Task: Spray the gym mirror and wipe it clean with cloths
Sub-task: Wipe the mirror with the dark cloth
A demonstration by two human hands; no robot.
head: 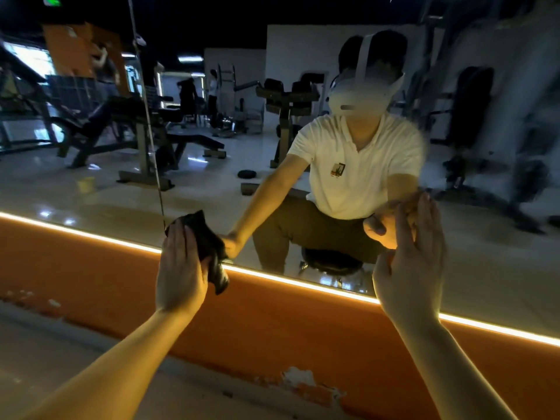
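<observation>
A: Room: dim gym. Orange wall (272, 325), lit strip (303, 284) under the mirror (212, 189).

B: Progress: judged partway. Left hand (181, 265), fingers flat and together, presses the dark cloth (209, 241) on the glass's bottom edge. Right hand (412, 259), fingers straight and slightly apart, lies on the glass. Streaky haze (500, 122) is left at the right.

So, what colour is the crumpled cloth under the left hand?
Black. The crumpled fabric cloth under the left hand shows best in the head view.
</observation>
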